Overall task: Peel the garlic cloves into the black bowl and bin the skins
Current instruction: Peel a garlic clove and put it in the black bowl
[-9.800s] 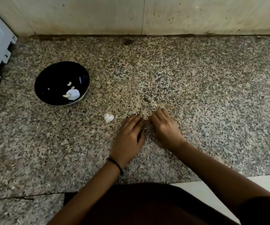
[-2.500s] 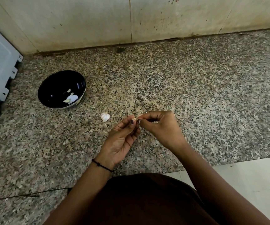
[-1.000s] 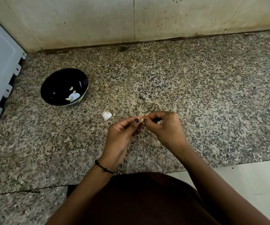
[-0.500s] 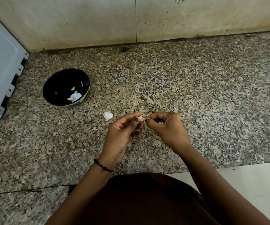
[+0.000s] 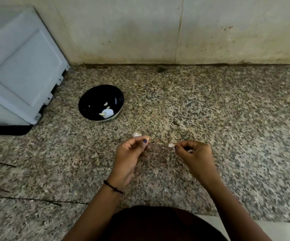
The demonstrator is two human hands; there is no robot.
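Note:
The black bowl (image 5: 86, 103) stands on the speckled granite counter (image 5: 210, 110) at the left, with a few peeled cloves (image 5: 106, 112) inside. My left hand (image 5: 130, 152) pinches a small pale garlic clove (image 5: 149, 137) between thumb and forefinger. My right hand (image 5: 195, 153), a short gap to the right, pinches a white scrap of garlic skin (image 5: 170, 145) at its fingertips. A white unpeeled garlic piece (image 5: 136, 134) lies on the counter just behind my left hand, partly hidden by it. The fingertips are blurred.
A pale grey box-like appliance (image 5: 18, 66) stands at the far left, close to the bowl. A stained tiled wall (image 5: 158, 32) closes the back. The counter's front edge (image 5: 262, 221) runs at the lower right. My dark garment (image 5: 149, 225) fills the bottom middle.
My hands, touching over the clove half a second ago, have pulled apart sideways, the right one carrying off a white scrap. The view has tilted up, showing more wall and appliance.

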